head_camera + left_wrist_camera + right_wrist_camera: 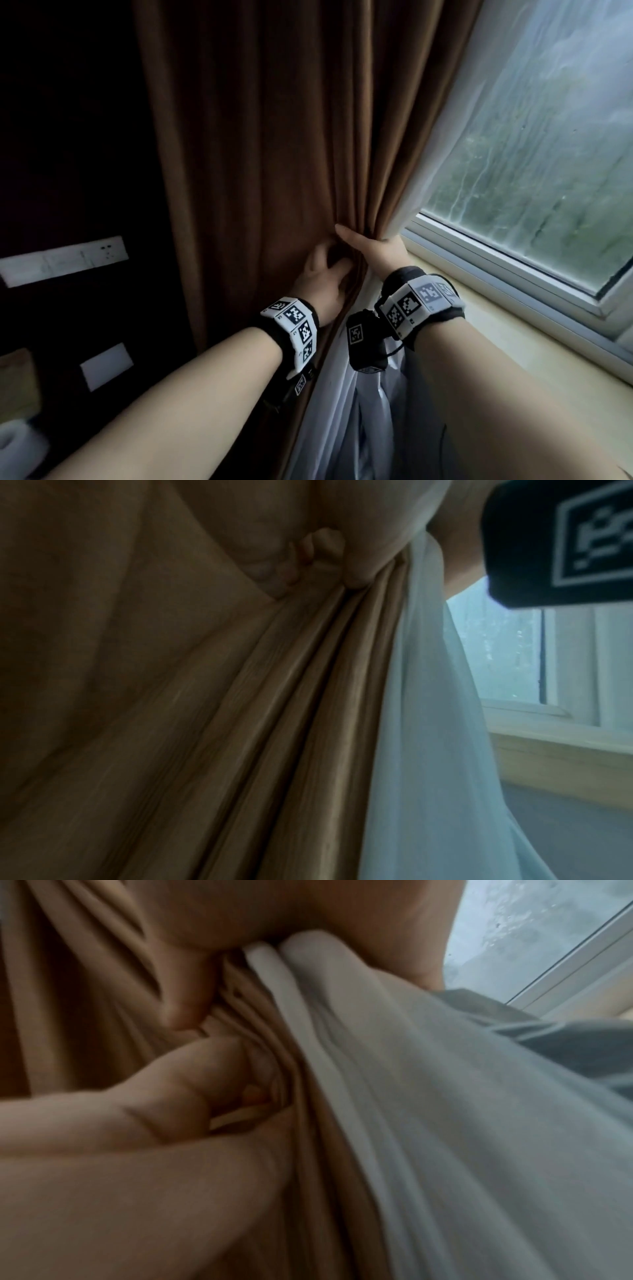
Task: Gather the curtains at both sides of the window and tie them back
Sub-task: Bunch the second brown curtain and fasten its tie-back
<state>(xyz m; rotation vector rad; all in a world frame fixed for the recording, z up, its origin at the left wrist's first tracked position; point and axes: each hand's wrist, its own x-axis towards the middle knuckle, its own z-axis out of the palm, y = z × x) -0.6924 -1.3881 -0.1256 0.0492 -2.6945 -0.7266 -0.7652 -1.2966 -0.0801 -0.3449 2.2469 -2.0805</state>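
Head view: brown curtain (260, 144) hangs left of the window (534, 164), bunched at sill height where both hands meet, likely to compress it into one bundle for tying. Right hand (373, 251) wraps the window-side edge, thumb laid across the front folds, fingers hidden behind the cloth. Left hand (323, 274) sits just beside it, fingers curled into the folds. White sheer curtain (442, 144) lies behind the brown one, caught in the same bundle. No tieback visible; other side of the window is out of frame. Left wrist view: curled fingers (301, 558) clenched on brown pleats, which fan downward from the grip; sheer hangs just right of them. Right wrist view: blurred, but a thumb (178, 1080) presses into brown pleats and white sheer is squeezed into the palm, so it's a closed grasp on both layers.
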